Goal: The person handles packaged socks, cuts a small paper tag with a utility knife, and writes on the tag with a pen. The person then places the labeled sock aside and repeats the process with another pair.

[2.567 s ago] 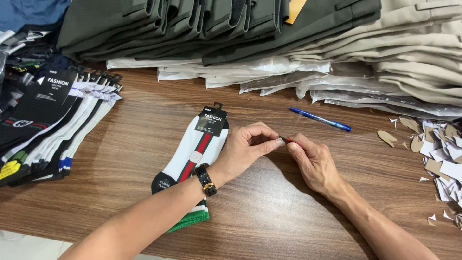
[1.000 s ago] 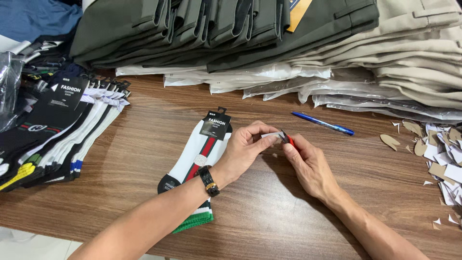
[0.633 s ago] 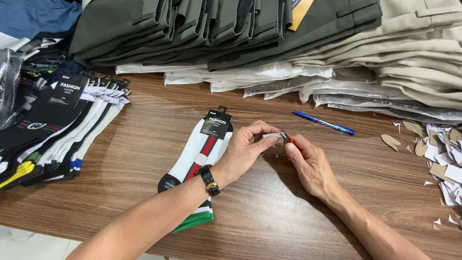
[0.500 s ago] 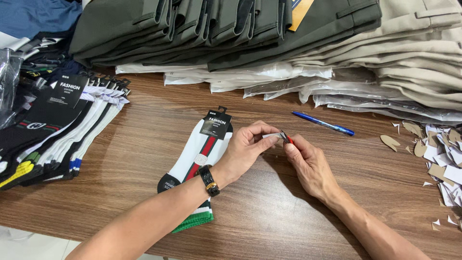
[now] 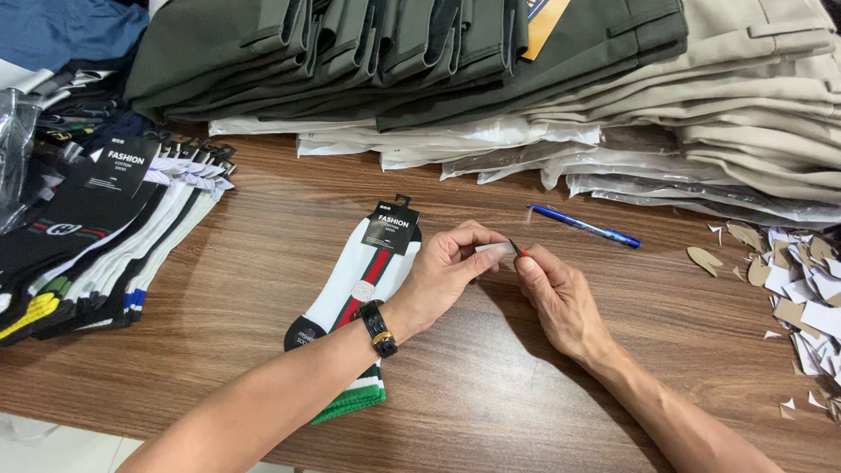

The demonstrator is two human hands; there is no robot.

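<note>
I see both hands mid-table: left hand and right hand pinch a small tag — it could slip onto the sock.

Left hand and right hand pinch a small sticker together above the wooden bench; white sock pair under left wrist, blue pen nearby.

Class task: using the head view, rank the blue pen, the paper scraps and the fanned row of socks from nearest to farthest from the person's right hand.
From the right hand:
1. Blue pen, just above it.
2. Paper scraps, at the right edge.
3. Fanned row of socks, far left.
</note>
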